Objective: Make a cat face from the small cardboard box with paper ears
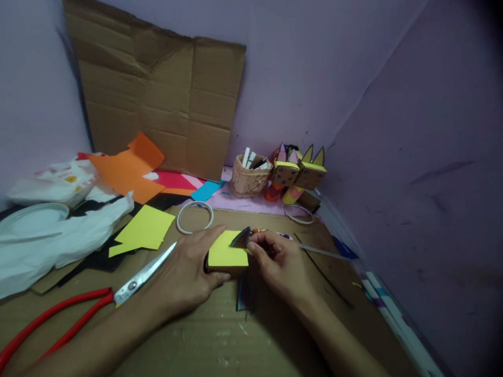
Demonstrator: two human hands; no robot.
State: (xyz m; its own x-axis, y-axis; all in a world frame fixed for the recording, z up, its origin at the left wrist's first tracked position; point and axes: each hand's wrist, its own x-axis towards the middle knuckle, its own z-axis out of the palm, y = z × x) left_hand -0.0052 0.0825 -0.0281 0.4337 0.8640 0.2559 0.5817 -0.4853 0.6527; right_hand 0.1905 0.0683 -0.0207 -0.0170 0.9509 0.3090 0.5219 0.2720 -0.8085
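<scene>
My left hand (192, 269) is closed round a small box (227, 252) with a yellow top and brown sides, its fingers behind and its thumb at the front. Between the fingertips and thumb of my right hand (277, 262) is a small dark triangular piece (241, 238), held over the right part of the yellow top. Below the box, a second dark piece (245, 293) lies on the cardboard, partly in shadow.
Red-handled scissors (131, 285) lie left of the box, near yellow paper (147, 228). Tape rings (178, 220), a basket of markers (250, 180) and two eared box figures (310, 175) stand behind. White plastic (78, 238) and orange paper (126, 170) lie left.
</scene>
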